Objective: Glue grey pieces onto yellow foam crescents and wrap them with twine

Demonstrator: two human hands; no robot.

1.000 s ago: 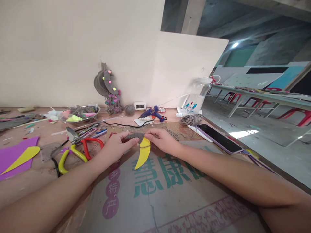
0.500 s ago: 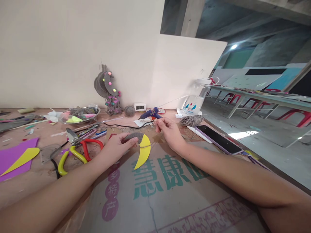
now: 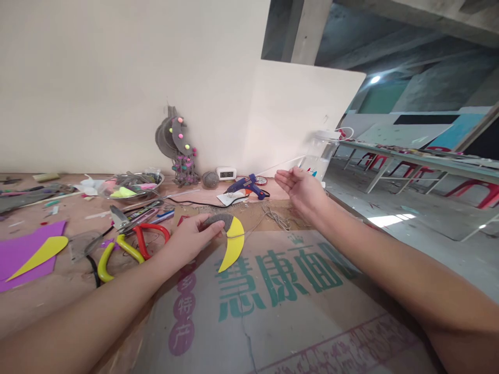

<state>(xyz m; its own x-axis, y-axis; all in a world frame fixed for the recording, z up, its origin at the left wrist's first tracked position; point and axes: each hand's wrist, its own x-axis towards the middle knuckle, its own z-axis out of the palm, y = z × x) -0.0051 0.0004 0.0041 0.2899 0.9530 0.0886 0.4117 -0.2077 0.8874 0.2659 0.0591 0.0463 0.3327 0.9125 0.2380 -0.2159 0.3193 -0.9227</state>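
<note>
My left hand (image 3: 195, 234) pinches the upper end of a yellow crescent (image 3: 235, 241), where grey yarn is wound round it. One strand crosses the yellow part and runs right to a loose heap of grey yarn (image 3: 277, 218) on the cardboard (image 3: 268, 311). To the right of that heap, my right hand (image 3: 302, 189) is raised with its fingers stretched out and nothing in them. It is in front of a clear bottle (image 3: 322, 150). A blue glue gun (image 3: 247, 185) lies behind the crescent.
Pliers with red and yellow handles (image 3: 120, 254) lie left of my left hand. Beyond are a bowl of craft bits (image 3: 130, 187), a grey yarn ball (image 3: 210, 179), a small white clock (image 3: 226, 173) and a hanging ornament (image 3: 179, 145). Purple sheet (image 3: 23, 249) at far left.
My right hand has moved right and its fingers have spread, letting go of the yarn. Loose yarn now lies on the cardboard's far part. My left hand still holds the crescent.
</note>
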